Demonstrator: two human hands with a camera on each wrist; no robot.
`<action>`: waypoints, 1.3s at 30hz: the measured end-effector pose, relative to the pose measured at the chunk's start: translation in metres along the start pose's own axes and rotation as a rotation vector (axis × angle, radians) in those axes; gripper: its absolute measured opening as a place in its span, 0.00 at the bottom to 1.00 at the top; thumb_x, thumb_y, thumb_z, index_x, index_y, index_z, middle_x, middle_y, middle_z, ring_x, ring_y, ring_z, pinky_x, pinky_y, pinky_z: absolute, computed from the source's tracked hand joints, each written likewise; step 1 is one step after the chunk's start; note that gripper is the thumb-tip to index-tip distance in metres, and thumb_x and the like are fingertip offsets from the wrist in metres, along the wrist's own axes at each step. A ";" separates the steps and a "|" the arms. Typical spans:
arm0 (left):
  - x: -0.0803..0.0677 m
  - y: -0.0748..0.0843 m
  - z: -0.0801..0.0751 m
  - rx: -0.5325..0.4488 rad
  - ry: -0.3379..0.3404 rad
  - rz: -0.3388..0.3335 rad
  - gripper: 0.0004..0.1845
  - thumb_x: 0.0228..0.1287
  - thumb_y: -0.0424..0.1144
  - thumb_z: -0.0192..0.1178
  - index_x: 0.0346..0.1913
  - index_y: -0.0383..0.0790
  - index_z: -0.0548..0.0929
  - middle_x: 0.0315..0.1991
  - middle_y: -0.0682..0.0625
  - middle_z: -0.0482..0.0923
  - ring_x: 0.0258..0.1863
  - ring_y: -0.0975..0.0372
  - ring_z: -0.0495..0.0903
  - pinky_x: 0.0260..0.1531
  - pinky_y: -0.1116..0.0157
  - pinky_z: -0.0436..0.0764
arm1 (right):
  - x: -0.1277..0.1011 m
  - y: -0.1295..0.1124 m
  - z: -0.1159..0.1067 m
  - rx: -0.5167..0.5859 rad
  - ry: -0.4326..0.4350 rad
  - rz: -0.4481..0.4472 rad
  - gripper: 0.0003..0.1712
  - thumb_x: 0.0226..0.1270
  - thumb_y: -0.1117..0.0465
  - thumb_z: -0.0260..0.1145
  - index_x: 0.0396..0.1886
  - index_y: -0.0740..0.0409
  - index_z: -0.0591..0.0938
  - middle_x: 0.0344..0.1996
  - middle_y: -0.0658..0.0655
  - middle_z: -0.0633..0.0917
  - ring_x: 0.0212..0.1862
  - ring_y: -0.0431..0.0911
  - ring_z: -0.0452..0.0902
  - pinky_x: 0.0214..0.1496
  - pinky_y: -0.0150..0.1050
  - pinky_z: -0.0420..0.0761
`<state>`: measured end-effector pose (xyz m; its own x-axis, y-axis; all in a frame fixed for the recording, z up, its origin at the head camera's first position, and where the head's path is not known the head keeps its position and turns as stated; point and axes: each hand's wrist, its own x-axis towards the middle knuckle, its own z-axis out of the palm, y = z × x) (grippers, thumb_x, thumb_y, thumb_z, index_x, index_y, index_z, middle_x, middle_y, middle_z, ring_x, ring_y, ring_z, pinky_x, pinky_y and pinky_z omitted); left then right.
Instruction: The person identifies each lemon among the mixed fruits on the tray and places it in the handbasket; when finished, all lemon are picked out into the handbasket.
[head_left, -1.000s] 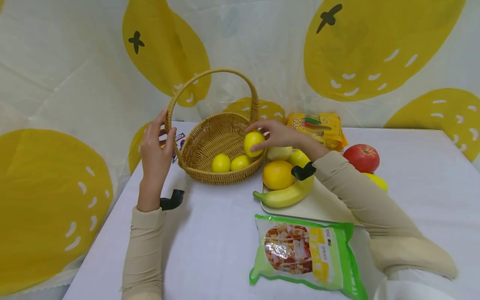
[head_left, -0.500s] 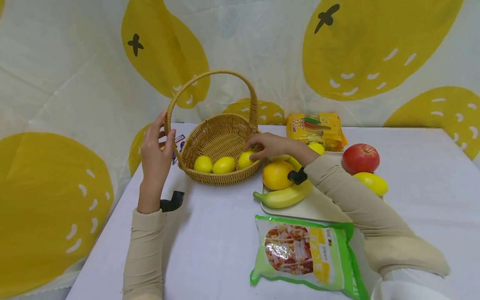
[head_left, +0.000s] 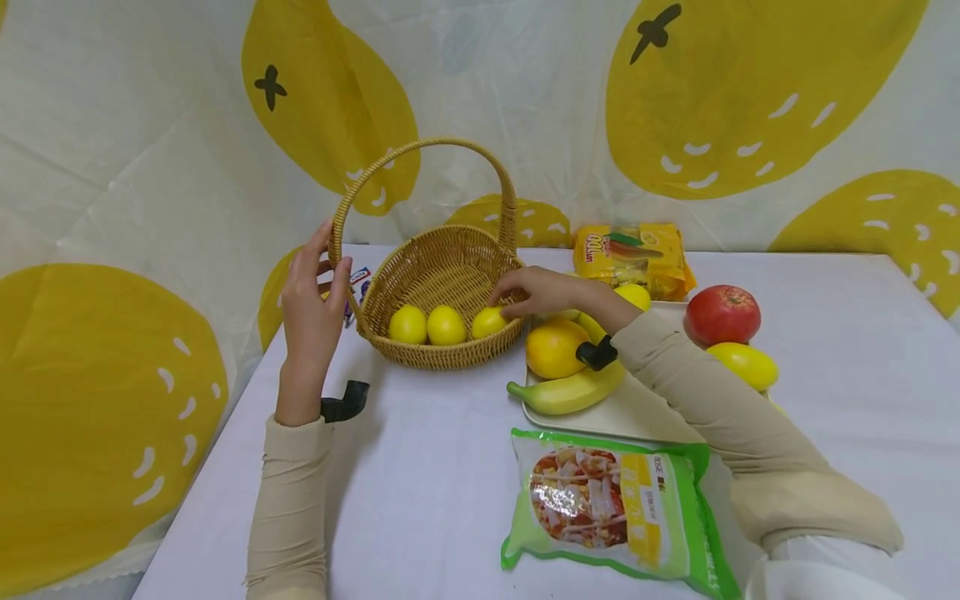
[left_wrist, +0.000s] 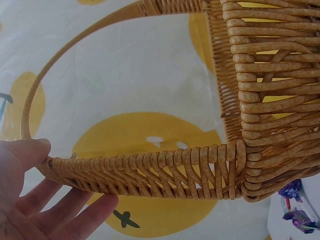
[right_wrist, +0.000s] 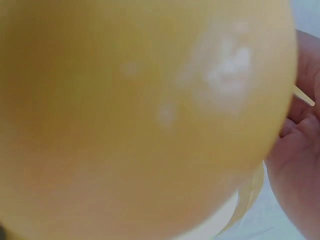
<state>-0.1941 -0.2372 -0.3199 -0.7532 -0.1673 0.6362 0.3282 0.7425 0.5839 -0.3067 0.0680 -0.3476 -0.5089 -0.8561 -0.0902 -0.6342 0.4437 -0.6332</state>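
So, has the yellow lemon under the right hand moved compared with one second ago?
Yes. The yellow lemon went down from the rim of the woven wicker basket to its floor, beside two other lemons, with the right hand on it.

Bright, even; wrist close-up seemingly blurred.

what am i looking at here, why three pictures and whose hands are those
These are a person's two bare hands, filmed by three worn cameras. The wide picture comes from the head; the other two come from each wrist. The left hand grips the handle of a wicker basket, seen close in the left wrist view. The right hand touches one of three lemons in the basket. The right wrist view is filled by a blurred yellow-orange fruit. Beside the basket a tray holds a banana; a green snack bag lies nearer.
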 end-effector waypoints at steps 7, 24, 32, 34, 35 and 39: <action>0.000 0.000 0.000 0.000 -0.006 -0.001 0.27 0.72 0.40 0.55 0.72 0.50 0.67 0.54 0.37 0.74 0.50 0.49 0.80 0.46 0.51 0.85 | -0.013 0.004 0.000 0.082 0.020 -0.077 0.17 0.71 0.62 0.62 0.56 0.62 0.81 0.55 0.60 0.80 0.55 0.52 0.75 0.61 0.53 0.75; -0.001 -0.003 -0.001 0.009 -0.002 -0.013 0.26 0.73 0.41 0.55 0.72 0.51 0.67 0.55 0.38 0.74 0.51 0.49 0.80 0.47 0.50 0.84 | -0.081 -0.006 -0.011 0.310 0.076 -0.138 0.16 0.71 0.66 0.61 0.56 0.69 0.78 0.56 0.67 0.78 0.60 0.62 0.74 0.60 0.40 0.80; -0.002 -0.002 0.000 -0.010 0.012 0.008 0.26 0.73 0.40 0.55 0.72 0.51 0.67 0.55 0.38 0.75 0.49 0.49 0.81 0.45 0.50 0.85 | -0.138 -0.017 -0.014 0.202 0.139 -0.125 0.16 0.70 0.65 0.62 0.56 0.57 0.81 0.56 0.55 0.81 0.59 0.42 0.74 0.60 0.34 0.76; -0.002 -0.002 0.001 -0.010 0.014 0.014 0.26 0.73 0.40 0.55 0.72 0.51 0.67 0.55 0.37 0.75 0.49 0.49 0.81 0.45 0.50 0.85 | -0.153 -0.020 -0.012 0.171 0.163 -0.149 0.17 0.69 0.68 0.62 0.56 0.54 0.81 0.56 0.54 0.81 0.59 0.38 0.73 0.60 0.31 0.75; -0.001 -0.001 0.001 -0.010 0.014 0.018 0.26 0.73 0.40 0.55 0.72 0.51 0.67 0.54 0.37 0.75 0.49 0.49 0.81 0.45 0.50 0.85 | -0.161 -0.021 -0.011 0.157 0.176 -0.163 0.18 0.68 0.69 0.62 0.56 0.53 0.81 0.56 0.53 0.81 0.59 0.37 0.73 0.60 0.30 0.75; -0.001 -0.002 0.001 -0.003 0.013 0.014 0.26 0.73 0.41 0.54 0.72 0.50 0.67 0.55 0.37 0.75 0.49 0.49 0.81 0.46 0.50 0.85 | -0.189 -0.021 -0.005 0.112 0.231 -0.197 0.22 0.65 0.73 0.63 0.56 0.51 0.81 0.55 0.49 0.81 0.57 0.35 0.74 0.53 0.26 0.75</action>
<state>-0.1948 -0.2382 -0.3219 -0.7413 -0.1652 0.6505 0.3406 0.7426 0.5767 -0.1997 0.2216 -0.3135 -0.5093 -0.8341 0.2118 -0.6726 0.2322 -0.7026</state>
